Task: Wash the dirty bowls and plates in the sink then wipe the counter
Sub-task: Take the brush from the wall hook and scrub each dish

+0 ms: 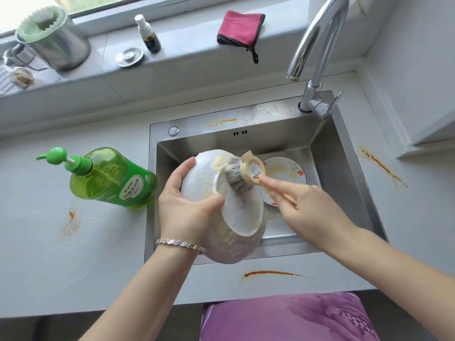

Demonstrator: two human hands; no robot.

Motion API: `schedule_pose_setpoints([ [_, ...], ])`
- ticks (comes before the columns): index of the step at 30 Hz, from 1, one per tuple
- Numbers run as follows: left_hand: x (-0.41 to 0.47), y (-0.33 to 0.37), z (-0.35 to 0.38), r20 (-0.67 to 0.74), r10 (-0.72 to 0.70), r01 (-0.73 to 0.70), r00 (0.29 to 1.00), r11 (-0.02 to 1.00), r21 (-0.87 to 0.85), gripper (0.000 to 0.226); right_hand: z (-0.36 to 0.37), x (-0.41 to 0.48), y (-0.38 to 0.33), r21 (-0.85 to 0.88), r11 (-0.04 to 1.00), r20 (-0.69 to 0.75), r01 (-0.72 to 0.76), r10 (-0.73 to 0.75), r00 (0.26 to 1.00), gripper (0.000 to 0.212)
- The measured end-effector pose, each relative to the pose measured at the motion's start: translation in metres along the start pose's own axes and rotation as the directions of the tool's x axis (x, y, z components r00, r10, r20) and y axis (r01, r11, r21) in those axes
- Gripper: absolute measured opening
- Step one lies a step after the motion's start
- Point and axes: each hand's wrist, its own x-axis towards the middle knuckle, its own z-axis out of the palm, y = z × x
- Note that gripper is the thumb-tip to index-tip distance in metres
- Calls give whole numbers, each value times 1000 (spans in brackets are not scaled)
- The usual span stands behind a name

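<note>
While tipping the white bowl (237, 215) bottom-up over the near left part of the sink (344, 168), scrubbing its underside w/ the brush (247, 172). Clamping the bowl w/ the left hand (182, 207), fingers round the far edge, thumb pressing by the foot ring. Pinching the brush's pale ring handle w/ the right hand (307, 207), one finger sticking out along it, grey scrubby part pushing on the bowl's foot. Working w/ both hands close together, bowl btwn them, up off the sink floor. Looking wet and foamy, so prob. getting slippery. Also looking hard and easy to chip, so needing a firm hold at edge and foot, not on the smooth round side, and holding it low over the sink in case of slipping. Prob. not weighing much, going by the one-hand hold. Leaving a dirty plate (293, 168) w/ yellow smears lying flat on the sink floor, just past the brush. Seeing a green soap bottle (115, 178) on the counter (49, 242), just left of the sink. Seeing no water coming from the tap (317, 45). Spotting orange stains (273, 273) on the counter and a pink cloth (240, 28) up on the sill, so wiping not yet starting.
</note>
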Motion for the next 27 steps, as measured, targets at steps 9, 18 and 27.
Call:
schedule_pose_setpoints([
  [9,2,-6,-2,74,41,-48,996,994,97,61,-3,5,3,-2,1000,45,-20,20,999,37],
  [18,2,-6,1,82,29,-39,996,991,126,59,4,7,23,47,997,68,-68,65,996,36],
  [27,11,-6,12,84,14,-22,996,995,100,61,-3,15,72,-50,966,153,-254,259,954,38],
])
